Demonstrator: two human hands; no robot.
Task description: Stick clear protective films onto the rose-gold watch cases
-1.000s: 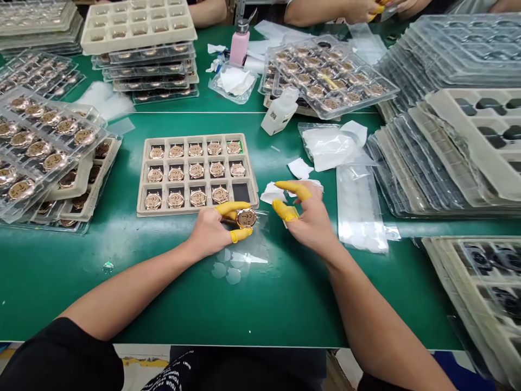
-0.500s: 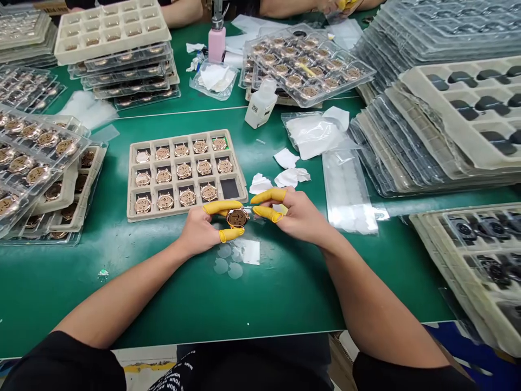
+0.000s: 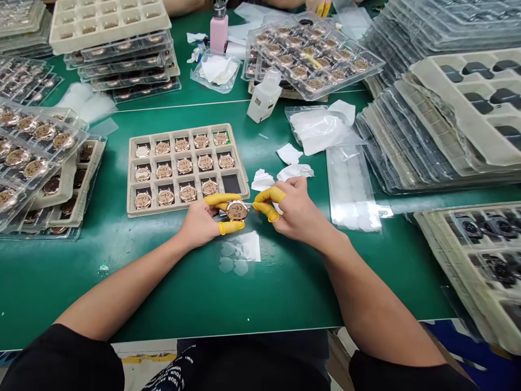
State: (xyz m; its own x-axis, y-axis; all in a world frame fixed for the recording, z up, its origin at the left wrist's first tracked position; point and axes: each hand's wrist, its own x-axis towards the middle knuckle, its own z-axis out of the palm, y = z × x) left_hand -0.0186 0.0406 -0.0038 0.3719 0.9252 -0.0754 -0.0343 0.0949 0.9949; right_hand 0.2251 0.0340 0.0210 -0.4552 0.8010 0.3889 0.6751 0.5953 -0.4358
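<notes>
My left hand (image 3: 202,221) grips a rose-gold watch case (image 3: 236,210) between thumb and forefinger, both in yellow finger cots. Its round back, with dark printing, faces up toward me. Close to the case's right edge, my right hand (image 3: 296,210) is pinched, its finger cots pressed together; something thin and pale shows at the tips, too small to make out. Behind my left hand lies a beige tray (image 3: 129,187) holding similar watch cases, with a bare compartment (image 3: 232,186) at its front right. Clear round films (image 3: 234,265) and a white paper piece (image 3: 251,245) lie below the watch case.
Stacked trays of watch cases (image 3: 122,68) stand at the left and back. More tray stacks (image 3: 423,127) crowd the right. A white bottle (image 3: 264,100), a pink pump bottle (image 3: 218,33), crumpled tissues (image 3: 296,172) and plastic bags (image 3: 352,184) lie beyond my hands. A co-worker's hand (image 3: 319,6) shows at the back.
The watch case has tilted slightly and moved up a little in my left hand. My right fingers have drawn closer together beside it. The head view has shifted slightly.
</notes>
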